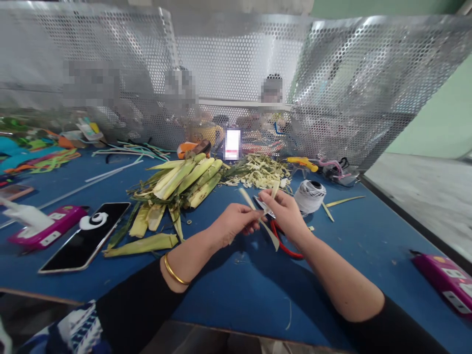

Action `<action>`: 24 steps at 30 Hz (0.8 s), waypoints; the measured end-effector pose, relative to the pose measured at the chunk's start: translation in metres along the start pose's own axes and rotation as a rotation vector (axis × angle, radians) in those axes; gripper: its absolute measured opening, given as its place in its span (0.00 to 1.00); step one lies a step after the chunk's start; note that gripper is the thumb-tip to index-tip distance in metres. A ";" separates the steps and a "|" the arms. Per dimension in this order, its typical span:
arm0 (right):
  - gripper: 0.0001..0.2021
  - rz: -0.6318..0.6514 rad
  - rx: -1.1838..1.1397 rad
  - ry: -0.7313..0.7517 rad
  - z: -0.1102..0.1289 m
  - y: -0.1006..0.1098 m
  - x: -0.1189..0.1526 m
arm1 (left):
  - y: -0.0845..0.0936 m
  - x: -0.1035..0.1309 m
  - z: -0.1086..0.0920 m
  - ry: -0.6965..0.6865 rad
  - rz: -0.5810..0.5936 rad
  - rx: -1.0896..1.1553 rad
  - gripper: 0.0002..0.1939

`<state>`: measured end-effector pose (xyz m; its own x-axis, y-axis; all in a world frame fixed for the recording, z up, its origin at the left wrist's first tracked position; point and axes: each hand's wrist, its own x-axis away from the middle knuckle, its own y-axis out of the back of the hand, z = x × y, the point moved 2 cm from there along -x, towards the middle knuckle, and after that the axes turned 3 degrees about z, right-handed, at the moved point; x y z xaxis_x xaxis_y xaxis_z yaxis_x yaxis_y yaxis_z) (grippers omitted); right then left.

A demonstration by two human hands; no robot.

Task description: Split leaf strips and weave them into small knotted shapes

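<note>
Pale strips of corn husk (270,235) cross between my fingers over the middle of the blue table. My left hand (236,223) pinches the strips from the left side. From the right, my right hand (282,209) is closed on them too, with one strip end sticking up past the thumb. Just beneath my hands lie scissors with red handles (289,251), their blades partly hidden. A spool of white string (309,196) stands to the right of my right hand. Corn husks (188,179) are piled to the left, with a few loose leaves in front.
Husk trimmings (263,172) are heaped behind my hands. A phone (86,241) and a purple power strip (62,226) lie at left. Another purple power strip (444,280) is at right. Safety glasses (304,164) rest near the perforated metal screen (236,59), with people beyond it.
</note>
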<state>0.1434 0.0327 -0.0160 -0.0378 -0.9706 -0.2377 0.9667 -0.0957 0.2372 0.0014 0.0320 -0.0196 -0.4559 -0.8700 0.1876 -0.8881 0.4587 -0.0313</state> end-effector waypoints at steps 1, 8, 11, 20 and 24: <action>0.16 0.001 -0.023 -0.015 0.000 0.003 -0.002 | 0.001 0.000 -0.001 0.010 -0.018 0.066 0.14; 0.18 0.178 -0.057 -0.096 -0.005 -0.001 -0.001 | 0.004 -0.003 0.000 0.029 -0.094 0.140 0.09; 0.16 0.159 -0.144 -0.121 -0.008 -0.007 0.001 | 0.001 -0.002 0.003 0.031 -0.077 0.094 0.07; 0.17 -0.056 -0.086 -0.078 0.007 0.007 -0.001 | 0.014 -0.003 -0.010 -0.039 -0.197 0.033 0.27; 0.16 0.047 -0.024 -0.026 0.012 0.008 -0.002 | 0.022 -0.004 -0.015 -0.266 -0.357 -0.153 0.19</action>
<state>0.1478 0.0311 -0.0020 0.0016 -0.9793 -0.2024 0.9735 -0.0448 0.2244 -0.0150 0.0486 -0.0059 -0.1407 -0.9851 -0.0988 -0.9823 0.1264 0.1382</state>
